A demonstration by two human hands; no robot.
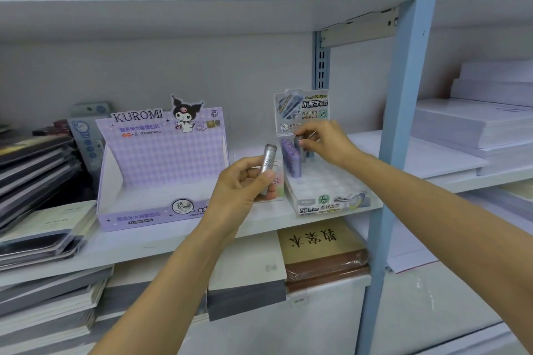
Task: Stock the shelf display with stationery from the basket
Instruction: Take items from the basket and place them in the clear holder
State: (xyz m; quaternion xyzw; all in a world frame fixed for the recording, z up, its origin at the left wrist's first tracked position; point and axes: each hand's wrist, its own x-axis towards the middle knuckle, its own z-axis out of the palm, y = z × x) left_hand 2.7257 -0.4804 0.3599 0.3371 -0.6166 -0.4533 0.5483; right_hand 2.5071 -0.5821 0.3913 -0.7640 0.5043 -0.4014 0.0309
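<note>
While stocking is mid-step, basket out of view. Kuromi display box (161, 170) at left on shelf (161, 242), looks unfilled inside. Left hand (245, 181) in front of shelf edge, fingers wrapped round silver lead tube (268, 166), upright, marked 05 2B; likely next in line. Slotted tray (331, 204) just right of it, only back-left rows filled with purple tubes (291, 155), most holes free. Right hand (326, 143) pinches grey tube (298, 144) over back row, seemingly seating it. Next: press home, let go, take silver lead tube, align upright over free hole.
</note>
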